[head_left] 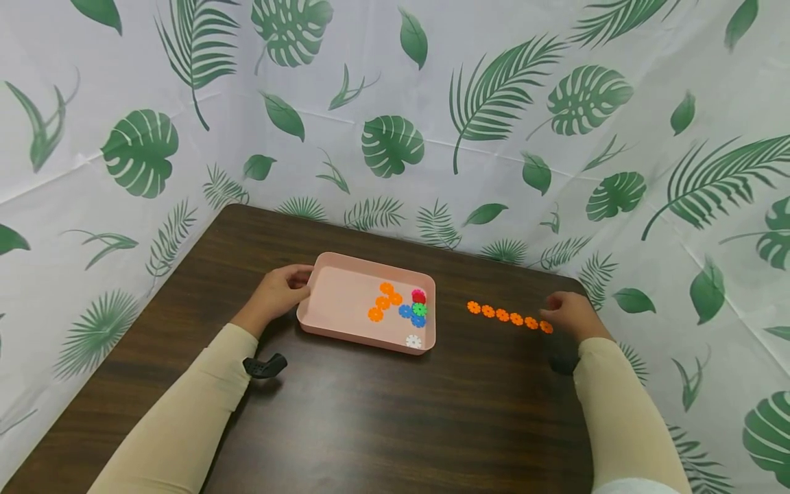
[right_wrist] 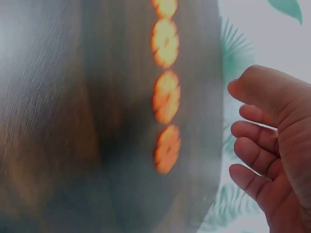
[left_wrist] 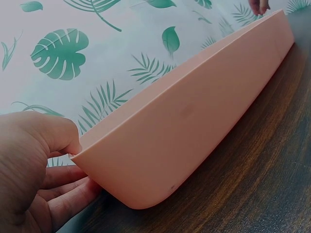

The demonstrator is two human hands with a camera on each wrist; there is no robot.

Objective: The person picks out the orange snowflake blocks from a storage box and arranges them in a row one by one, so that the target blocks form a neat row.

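Note:
A pink rectangular tray [head_left: 338,302] lies on the table with its left end in my left hand [head_left: 276,295]. In the left wrist view, the thumb of that hand [left_wrist: 29,165] bends over the rim, with the other fingers outside the wall. Inside the tray are orange flower-shaped discs [head_left: 382,302], blue ones [head_left: 405,311], a green one [head_left: 419,309], pink-red ones [head_left: 419,297] and a white one [head_left: 413,341]. Several orange discs [head_left: 503,315] form a row right of the tray. My right hand [head_left: 569,315] hovers by the row's right end, fingers loosely bent, holding nothing visible.
The dark wooden table [head_left: 395,418] meets a leaf-print cloth [head_left: 395,89] along its back and right side. Black wrist-worn devices [head_left: 265,367] sit at both forearms. The table's right edge runs close beside my right hand.

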